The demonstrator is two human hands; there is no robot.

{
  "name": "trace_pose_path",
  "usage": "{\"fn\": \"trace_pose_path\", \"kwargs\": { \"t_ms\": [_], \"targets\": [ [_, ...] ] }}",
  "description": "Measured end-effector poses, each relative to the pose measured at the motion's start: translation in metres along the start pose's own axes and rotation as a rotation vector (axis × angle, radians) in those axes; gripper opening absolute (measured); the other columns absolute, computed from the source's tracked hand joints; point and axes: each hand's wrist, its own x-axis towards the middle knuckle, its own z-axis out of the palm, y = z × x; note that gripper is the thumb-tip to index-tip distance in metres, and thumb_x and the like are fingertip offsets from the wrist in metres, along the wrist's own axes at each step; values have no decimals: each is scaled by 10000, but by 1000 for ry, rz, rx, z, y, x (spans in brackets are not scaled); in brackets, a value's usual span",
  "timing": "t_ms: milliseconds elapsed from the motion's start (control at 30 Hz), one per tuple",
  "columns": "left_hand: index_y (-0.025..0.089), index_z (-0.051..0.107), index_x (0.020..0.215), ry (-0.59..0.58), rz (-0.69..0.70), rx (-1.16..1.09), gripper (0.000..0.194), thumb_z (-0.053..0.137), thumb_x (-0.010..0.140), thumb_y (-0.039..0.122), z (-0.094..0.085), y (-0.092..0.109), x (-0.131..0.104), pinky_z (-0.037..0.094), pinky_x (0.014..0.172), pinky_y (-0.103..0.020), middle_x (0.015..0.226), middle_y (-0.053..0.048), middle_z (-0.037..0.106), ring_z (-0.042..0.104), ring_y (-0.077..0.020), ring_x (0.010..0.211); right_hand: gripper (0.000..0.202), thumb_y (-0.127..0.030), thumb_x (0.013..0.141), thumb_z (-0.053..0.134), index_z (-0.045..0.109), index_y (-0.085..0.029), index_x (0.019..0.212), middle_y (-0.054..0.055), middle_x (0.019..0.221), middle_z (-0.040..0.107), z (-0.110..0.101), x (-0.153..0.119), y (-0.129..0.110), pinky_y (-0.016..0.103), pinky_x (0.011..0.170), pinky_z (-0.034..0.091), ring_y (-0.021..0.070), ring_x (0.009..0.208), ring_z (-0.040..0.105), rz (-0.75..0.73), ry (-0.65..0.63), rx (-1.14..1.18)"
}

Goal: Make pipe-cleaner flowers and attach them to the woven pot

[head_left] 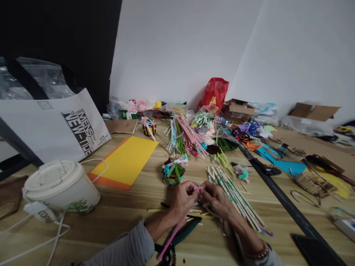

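A pink pipe cleaner [175,233] is pinched between my two hands, its small bent end at the fingertips and its long tail hanging toward the front edge. My left hand [183,197] grips it with thumb and fingers closed. From the other side, my right hand [217,199] has its fingertips closed on the same pink end. Just beyond my left hand stands a small round basket [173,171] with green, blue and pink pipe cleaner pieces. Below the hands lie pliers [183,232] with dark green handles, partly hidden, among short cut sticks.
Wrapped sticks [235,197] lie right of my hands. Pipe cleaner bundles [185,135] are heaped behind. Yellow paper [127,157], a white lidded tub [62,186] and a large bag [52,122] are at left. A black strip [280,190] crosses the right side.
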Motion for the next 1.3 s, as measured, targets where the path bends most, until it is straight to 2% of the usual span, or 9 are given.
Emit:
{"fn": "trace_pose_path", "kwargs": {
  "t_ms": [167,333,533,600,733,867,933,1167,1300],
  "targets": [
    [158,581,609,42,12,43,125,602,703,237,3,1,0,396,553,-217,560,13,554,507,-119,560,312,-464,858,521,544,-170,753,-38,565,484,8,-3,-8,224,477,283,112,518,405,19,79,-94],
    [153,589,622,66,9,12,129,606,700,255,3,-4,0,398,542,-220,591,-2,577,515,-118,558,322,-467,831,566,534,-176,697,-33,554,483,10,-3,-9,224,469,274,112,513,404,29,129,-70],
    [157,552,627,-33,-150,-241,286,697,653,402,0,-7,6,397,470,-224,550,0,578,504,-109,462,430,-586,788,611,575,-165,709,-18,572,548,2,1,-4,219,482,349,107,504,457,81,-30,248],
    [154,556,632,-56,-159,-271,315,724,636,420,-2,-8,7,400,466,-224,549,0,585,507,-108,454,445,-598,773,627,584,-159,713,-11,581,564,-1,2,-5,224,493,384,110,514,486,86,-48,293],
    [135,608,649,-79,-143,-309,323,757,639,422,-4,-8,6,402,498,-220,579,-10,610,523,-107,488,447,-596,760,645,576,-161,690,-24,558,542,-4,3,-5,221,476,377,100,492,467,54,6,263],
    [115,702,797,-182,-233,-454,335,769,669,417,-5,-6,2,436,591,-236,676,-43,662,570,-123,579,453,-604,771,626,556,-169,665,-45,521,492,-7,5,0,220,458,333,92,469,420,23,53,220],
    [108,714,812,-209,-271,-497,352,772,675,427,-6,-4,0,443,619,-246,699,-60,670,580,-130,599,449,-601,777,620,548,-172,665,-47,517,487,-9,5,3,224,460,330,95,469,421,18,76,218],
    [108,701,798,-192,-324,-556,378,782,660,450,-4,-2,-2,435,633,-248,713,-62,664,580,-133,618,420,-570,793,619,546,-174,673,-45,536,492,-9,5,5,230,478,327,98,491,420,5,86,220],
    [112,698,762,-191,-309,-540,382,796,633,458,-3,0,0,415,613,-243,693,-59,658,564,-128,601,421,-565,803,610,546,-171,668,-43,533,492,-8,5,5,230,475,318,97,492,413,23,68,219]
  ]
}}
